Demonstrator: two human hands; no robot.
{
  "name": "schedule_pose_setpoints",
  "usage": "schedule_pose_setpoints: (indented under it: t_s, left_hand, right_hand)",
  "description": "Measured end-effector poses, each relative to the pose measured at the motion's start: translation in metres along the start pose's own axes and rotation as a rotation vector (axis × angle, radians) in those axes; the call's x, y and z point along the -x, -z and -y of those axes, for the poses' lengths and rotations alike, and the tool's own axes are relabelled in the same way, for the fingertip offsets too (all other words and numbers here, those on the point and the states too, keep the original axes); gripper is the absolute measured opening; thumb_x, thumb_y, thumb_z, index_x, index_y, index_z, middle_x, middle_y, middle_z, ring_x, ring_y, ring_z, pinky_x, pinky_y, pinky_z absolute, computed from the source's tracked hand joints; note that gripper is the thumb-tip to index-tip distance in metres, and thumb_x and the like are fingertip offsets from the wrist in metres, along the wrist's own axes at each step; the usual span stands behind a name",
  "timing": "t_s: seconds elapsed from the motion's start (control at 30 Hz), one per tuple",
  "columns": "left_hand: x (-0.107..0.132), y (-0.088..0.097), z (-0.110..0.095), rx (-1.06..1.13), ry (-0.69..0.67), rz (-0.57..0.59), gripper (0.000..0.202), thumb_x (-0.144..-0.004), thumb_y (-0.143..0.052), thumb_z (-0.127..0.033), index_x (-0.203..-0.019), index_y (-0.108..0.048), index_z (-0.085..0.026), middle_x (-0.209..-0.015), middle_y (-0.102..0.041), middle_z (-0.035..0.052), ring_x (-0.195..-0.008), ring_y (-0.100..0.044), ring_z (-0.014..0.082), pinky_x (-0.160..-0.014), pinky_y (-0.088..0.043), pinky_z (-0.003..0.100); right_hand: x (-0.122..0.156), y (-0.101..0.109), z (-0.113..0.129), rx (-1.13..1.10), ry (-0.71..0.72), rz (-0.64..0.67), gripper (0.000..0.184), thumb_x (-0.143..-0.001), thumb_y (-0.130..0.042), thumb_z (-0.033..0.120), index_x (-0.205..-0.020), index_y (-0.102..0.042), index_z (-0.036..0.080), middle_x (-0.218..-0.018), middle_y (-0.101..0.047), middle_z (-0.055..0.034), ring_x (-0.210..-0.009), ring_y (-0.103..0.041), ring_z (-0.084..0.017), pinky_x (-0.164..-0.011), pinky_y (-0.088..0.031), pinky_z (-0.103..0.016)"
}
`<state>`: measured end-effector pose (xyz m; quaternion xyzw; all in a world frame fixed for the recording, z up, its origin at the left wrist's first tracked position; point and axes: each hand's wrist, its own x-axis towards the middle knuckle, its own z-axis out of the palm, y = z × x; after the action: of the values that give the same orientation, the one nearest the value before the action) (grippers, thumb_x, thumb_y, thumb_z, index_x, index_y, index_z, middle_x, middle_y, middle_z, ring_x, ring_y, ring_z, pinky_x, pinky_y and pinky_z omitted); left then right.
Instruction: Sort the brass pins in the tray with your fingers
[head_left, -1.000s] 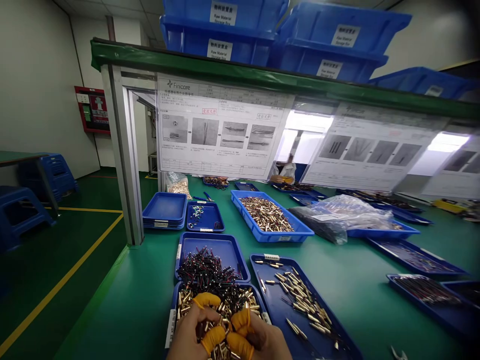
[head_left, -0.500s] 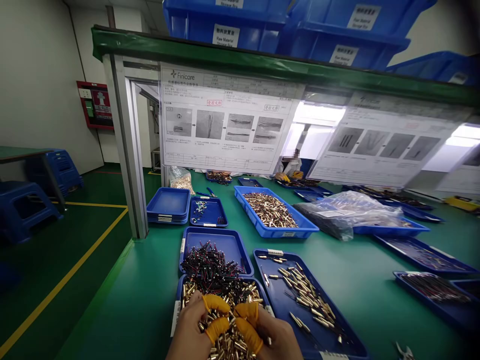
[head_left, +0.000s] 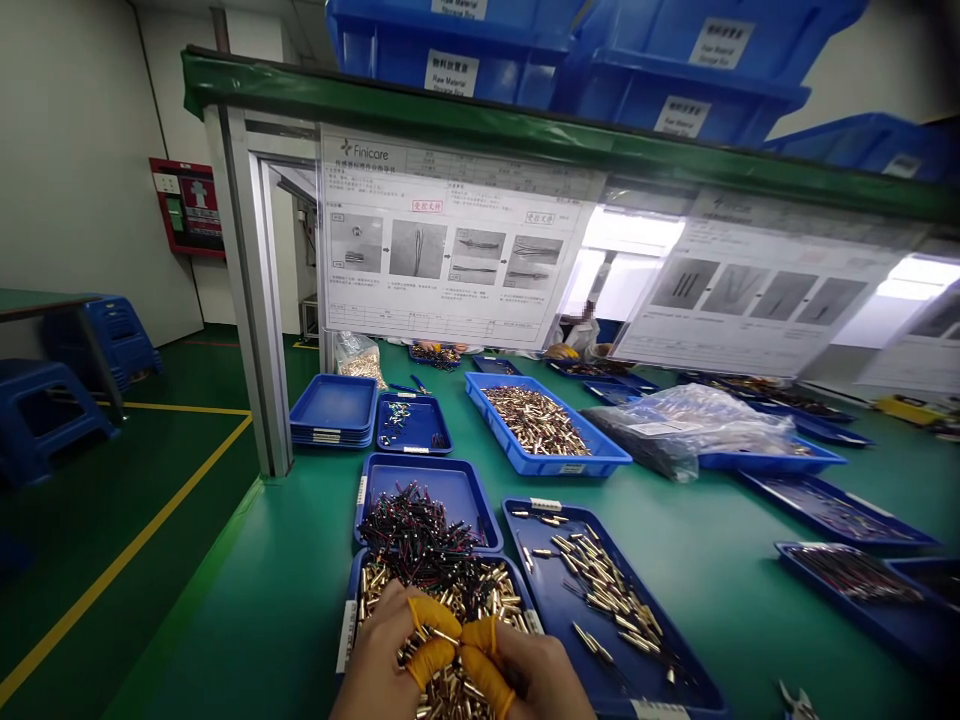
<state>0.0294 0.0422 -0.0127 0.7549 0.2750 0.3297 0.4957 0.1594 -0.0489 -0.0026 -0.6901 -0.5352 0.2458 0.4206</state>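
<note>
Both hands wear yellow finger cots and meet over a blue tray (head_left: 534, 608) heaped with gold metal tubes (head_left: 450, 697). My left hand (head_left: 390, 650) is closed, its thumb and forefinger around a slim gold metal tube (head_left: 441, 634) that points at the other hand. My right hand (head_left: 529, 672) pinches at that tube's end; what lies between its fingertips is hidden. Black and red wire pieces (head_left: 409, 525) with small shiny tips spill from the tray behind onto the tubes. To the right, a long blue tray (head_left: 540, 640) holds gold tubes with thin dark wires.
Further back stand a blue bin (head_left: 536, 465) of gold parts, a small blue tray (head_left: 405, 430) and stacked blue trays (head_left: 334, 410). A plastic bag (head_left: 675, 425) lies right of the bin. Pliers (head_left: 796, 702) rest at the lower right. A metal post (head_left: 259, 300) rises at the left edge.
The fingertips of my two hands have come closer together, and a slim gold tube now shows between my left fingers. The view has shifted slightly.
</note>
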Motion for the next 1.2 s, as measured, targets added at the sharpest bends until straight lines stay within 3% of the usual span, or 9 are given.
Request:
schedule_pose_setpoints:
  t_s: [0.07, 0.17, 0.37, 0.43, 0.63, 0.83, 1.2]
  left_hand:
    - [0.001, 0.000, -0.002, -0.023, -0.034, 0.059, 0.014, -0.076, -0.056, -0.023, -0.071, -0.068, -0.022, -0.081, -0.066, 0.0056, -0.084, -0.055, 0.0256, -0.077, -0.042, 0.033]
    - [0.002, -0.003, 0.004, -0.076, -0.036, 0.143, 0.014, -0.073, -0.054, -0.014, -0.067, -0.064, -0.022, -0.077, -0.064, 0.0040, -0.079, -0.055, 0.0238, -0.074, -0.041, 0.030]
    - [0.004, -0.013, 0.026, -0.159, 0.027, 0.233, 0.017, -0.065, -0.050, -0.003, -0.063, -0.056, -0.019, -0.074, -0.059, 0.0022, -0.075, -0.053, 0.0203, -0.065, -0.038, 0.024]
    - [0.004, -0.012, 0.027, -0.123, 0.043, 0.223, 0.020, -0.064, -0.049, -0.002, -0.068, -0.058, -0.019, -0.079, -0.061, 0.0029, -0.078, -0.054, 0.0203, -0.067, -0.039, 0.024]
    - [0.003, -0.004, 0.015, -0.016, 0.151, 0.022, 0.023, -0.068, -0.048, -0.008, -0.081, -0.063, -0.019, -0.091, -0.064, 0.0055, -0.083, -0.055, 0.0223, -0.074, -0.041, 0.027]
    - [0.002, -0.006, 0.010, 0.021, 0.143, 0.062, 0.016, -0.068, -0.050, -0.010, -0.077, -0.062, -0.018, -0.081, -0.063, 0.0039, -0.072, -0.055, 0.0190, -0.066, -0.042, 0.024]
    - [0.006, -0.006, 0.013, -0.022, 0.085, 0.128, 0.021, -0.066, -0.044, -0.004, -0.073, -0.058, -0.018, -0.081, -0.061, 0.0036, -0.076, -0.055, 0.0194, -0.066, -0.040, 0.023]
  right_hand:
    - [-0.001, -0.001, -0.002, -0.121, -0.017, -0.007, 0.017, -0.073, -0.058, 0.032, -0.065, -0.051, 0.020, -0.051, -0.036, 0.0072, -0.047, -0.031, -0.009, -0.043, -0.024, -0.020]
    - [-0.002, -0.006, -0.011, -0.248, -0.039, -0.014, 0.024, -0.071, -0.064, 0.039, -0.081, -0.052, 0.021, -0.051, -0.043, 0.0075, -0.044, -0.037, -0.009, -0.042, -0.031, -0.019]
    - [-0.006, -0.013, -0.022, -0.211, -0.003, 0.046, 0.023, -0.069, -0.067, 0.035, -0.079, -0.051, 0.021, -0.048, -0.048, 0.0078, -0.042, -0.042, -0.010, -0.047, -0.039, -0.020]
    - [-0.006, -0.009, -0.019, -0.161, 0.020, 0.048, 0.020, -0.070, -0.066, 0.032, -0.078, -0.052, 0.021, -0.052, -0.053, 0.0056, -0.046, -0.046, -0.011, -0.047, -0.039, -0.020]
    - [-0.002, 0.010, -0.003, 0.080, 0.084, -0.003, 0.006, -0.077, -0.052, 0.020, -0.072, -0.055, 0.020, -0.064, -0.061, -0.0011, -0.057, -0.051, -0.015, -0.052, -0.039, -0.023]
    - [-0.002, 0.010, -0.003, 0.083, 0.073, -0.026, 0.010, -0.079, -0.050, 0.019, -0.071, -0.056, 0.018, -0.066, -0.063, -0.0029, -0.060, -0.053, -0.017, -0.054, -0.041, -0.025]
    - [0.003, -0.005, -0.008, 0.001, 0.131, -0.115, 0.010, -0.072, -0.054, 0.012, -0.068, -0.059, 0.020, -0.065, -0.062, -0.0013, -0.059, -0.055, -0.017, -0.054, -0.042, -0.024]
